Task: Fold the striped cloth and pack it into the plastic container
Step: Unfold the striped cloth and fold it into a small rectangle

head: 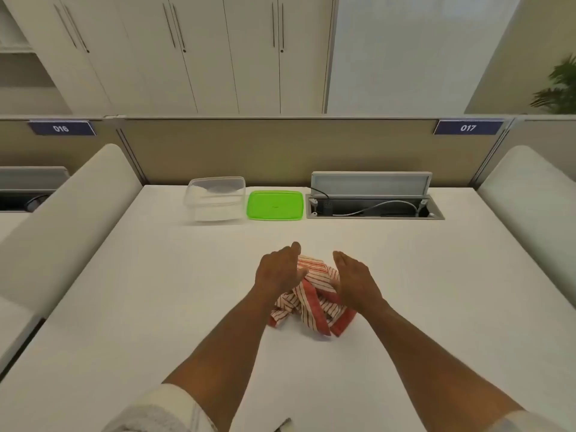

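Lying crumpled on the white table [124, 307], the striped cloth [311, 297] runs with its long axis from near right to far left, its red hem ends pointing toward us. Our left hand [279, 272] rests on its left side, fingers curled loosely into the fabric; whether it truly pinches a fold we cannot tell. Our right hand [355, 282] stands flat and released, edge-on against the cloth's right side. Well beyond, at the table's far edge, the clear plastic container [215, 198] sits uncovered, its green lid [275, 205] just beside it on the right, then a raised cable hatch [372, 194]. Nothing stands between cloth and container.
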`<state>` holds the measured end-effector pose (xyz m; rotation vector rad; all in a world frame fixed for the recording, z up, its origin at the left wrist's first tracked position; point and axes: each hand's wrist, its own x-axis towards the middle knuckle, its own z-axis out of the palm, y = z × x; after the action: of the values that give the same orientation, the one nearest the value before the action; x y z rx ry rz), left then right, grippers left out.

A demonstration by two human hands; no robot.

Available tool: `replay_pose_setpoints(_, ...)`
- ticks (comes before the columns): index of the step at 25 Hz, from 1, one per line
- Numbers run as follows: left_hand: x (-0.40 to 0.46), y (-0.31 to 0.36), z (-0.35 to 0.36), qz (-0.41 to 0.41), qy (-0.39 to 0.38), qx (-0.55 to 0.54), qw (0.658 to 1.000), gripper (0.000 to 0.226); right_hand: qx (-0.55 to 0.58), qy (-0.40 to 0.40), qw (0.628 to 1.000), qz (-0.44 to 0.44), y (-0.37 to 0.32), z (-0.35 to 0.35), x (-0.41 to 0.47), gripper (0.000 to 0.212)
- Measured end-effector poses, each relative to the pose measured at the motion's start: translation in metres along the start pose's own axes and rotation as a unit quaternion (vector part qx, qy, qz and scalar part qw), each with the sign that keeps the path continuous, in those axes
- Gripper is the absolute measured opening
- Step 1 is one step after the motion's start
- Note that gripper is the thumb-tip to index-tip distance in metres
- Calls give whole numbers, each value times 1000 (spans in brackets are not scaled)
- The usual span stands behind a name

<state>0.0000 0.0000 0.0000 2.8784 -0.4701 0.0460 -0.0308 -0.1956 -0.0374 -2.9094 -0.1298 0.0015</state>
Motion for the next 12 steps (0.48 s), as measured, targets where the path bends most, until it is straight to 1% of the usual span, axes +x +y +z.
replay_pose_setpoints(2,-1,6,8,-14,-31,29,999,65,15,-26,1000,5,4,3,-4,78)
replay_pose_setpoints(5,-2,15,19,-53,-49,40,997,76,-10,-60,998,-18,10,18,-11,77)
replay_pose_setpoints(8,1,23,27,-78,-65,25,995,82,-31,-66,996,-42,12,27,-9,80)
replay_pose_setpoints(12,3,29,35,-102,-88,24,991,95,-51,-76,994,-56,19,29,-2,82)
